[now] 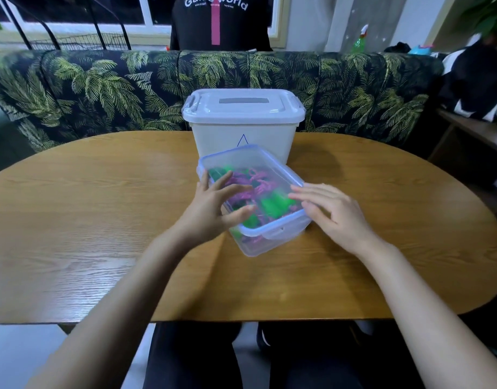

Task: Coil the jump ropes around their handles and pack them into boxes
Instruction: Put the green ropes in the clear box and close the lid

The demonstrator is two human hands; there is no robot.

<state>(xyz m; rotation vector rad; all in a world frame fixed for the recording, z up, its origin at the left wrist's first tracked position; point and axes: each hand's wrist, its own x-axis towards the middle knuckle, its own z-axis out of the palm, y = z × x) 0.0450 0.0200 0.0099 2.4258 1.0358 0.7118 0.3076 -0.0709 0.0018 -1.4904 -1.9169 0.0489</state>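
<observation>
A small clear plastic box (272,240) with a blue-rimmed clear lid (241,161) stands in the middle of the wooden table. Through the lid I see a coiled pink jump rope (255,183) and its green handles (275,204). My left hand (213,206) lies with spread, straight fingers on the left side of the lid. My right hand (334,211) rests with straight fingers at the lid's right edge. Neither hand grips anything.
A larger white storage box (241,133) with a closed lid stands right behind the clear box. The oval wooden table (101,220) stretches wide on both sides. A leaf-patterned sofa (101,91) runs along the far edge, with a person standing behind it.
</observation>
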